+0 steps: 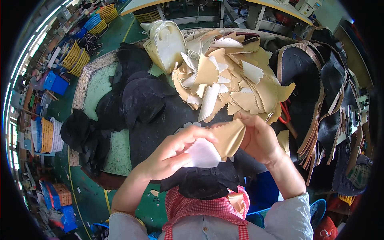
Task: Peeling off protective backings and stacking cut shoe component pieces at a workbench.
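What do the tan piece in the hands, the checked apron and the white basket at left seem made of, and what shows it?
Tan piece: probably leather or synthetic leather, smooth, with a soft sheen where it bends.
Apron: apparently woven cloth, matte; soft folds and fine red checks.
White basket: likely plastic, given its openwork wall; too small to judge finish.

Green floor (86, 206) with yellow lines (107, 199), bright windows (37, 39) at left, pale-topped tables (145, 3) beyond
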`<action>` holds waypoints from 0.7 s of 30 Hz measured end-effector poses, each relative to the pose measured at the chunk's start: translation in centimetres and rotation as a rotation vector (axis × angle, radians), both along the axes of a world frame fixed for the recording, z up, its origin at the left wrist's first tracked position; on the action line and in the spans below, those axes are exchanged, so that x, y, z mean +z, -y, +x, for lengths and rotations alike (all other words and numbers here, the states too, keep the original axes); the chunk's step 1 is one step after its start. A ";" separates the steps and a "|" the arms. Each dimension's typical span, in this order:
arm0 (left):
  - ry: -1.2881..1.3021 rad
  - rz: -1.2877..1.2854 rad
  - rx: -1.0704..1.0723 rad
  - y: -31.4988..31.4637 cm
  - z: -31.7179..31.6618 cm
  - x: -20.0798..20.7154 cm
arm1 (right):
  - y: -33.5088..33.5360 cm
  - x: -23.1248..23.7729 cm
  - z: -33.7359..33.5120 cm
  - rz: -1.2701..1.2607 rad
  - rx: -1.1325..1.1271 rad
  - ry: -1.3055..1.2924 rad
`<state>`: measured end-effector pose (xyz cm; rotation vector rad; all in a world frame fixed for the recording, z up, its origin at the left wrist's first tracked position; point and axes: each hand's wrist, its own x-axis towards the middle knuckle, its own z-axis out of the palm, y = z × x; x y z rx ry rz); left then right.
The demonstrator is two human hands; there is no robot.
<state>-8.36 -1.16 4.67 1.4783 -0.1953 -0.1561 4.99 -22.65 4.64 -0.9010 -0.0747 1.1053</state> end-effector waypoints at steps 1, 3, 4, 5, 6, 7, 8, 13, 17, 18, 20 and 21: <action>0.020 0.025 -0.078 -0.2 0.0 -0.2 | 0.5 -0.8 0.4 0.040 -0.001 -0.150; -0.242 -0.071 -0.165 0.3 0.0 1.0 | 1.2 -2.9 0.9 0.246 0.055 -0.269; -0.274 -0.087 -0.232 0.6 0.0 1.4 | 0.7 -3.1 0.5 0.063 -0.048 -0.240; -0.321 -0.103 -0.307 0.5 0.0 1.7 | 1.0 -3.7 0.7 0.128 -0.066 -0.240; -0.308 -0.042 -0.314 0.7 -0.1 2.1 | 1.4 -4.4 1.0 0.190 -0.072 -0.244; -0.342 -0.021 -0.323 0.3 -0.5 1.8 | 2.2 -3.1 1.9 0.126 -0.019 -0.179; -0.376 -0.001 -0.333 -0.4 -1.2 1.3 | 3.2 -1.7 2.4 -0.071 -0.087 -0.080; -0.561 -0.205 -0.227 -2.3 -2.1 0.4 | 5.8 1.1 -0.8 -0.659 0.184 1.909; -0.619 -0.490 -0.271 -1.2 -1.7 -1.2 | 3.6 1.1 -2.7 -0.157 0.116 2.020; -0.620 -0.488 -0.272 -1.1 -1.7 -1.3 | 3.2 1.1 -2.5 -0.158 0.115 2.019; -0.755 -0.568 -0.253 -0.9 -1.8 -1.7 | 2.4 1.1 -2.2 -0.160 0.149 2.117; -0.755 -0.570 -0.247 -0.9 -1.9 -1.7 | 2.1 0.7 -2.1 -0.150 0.095 2.156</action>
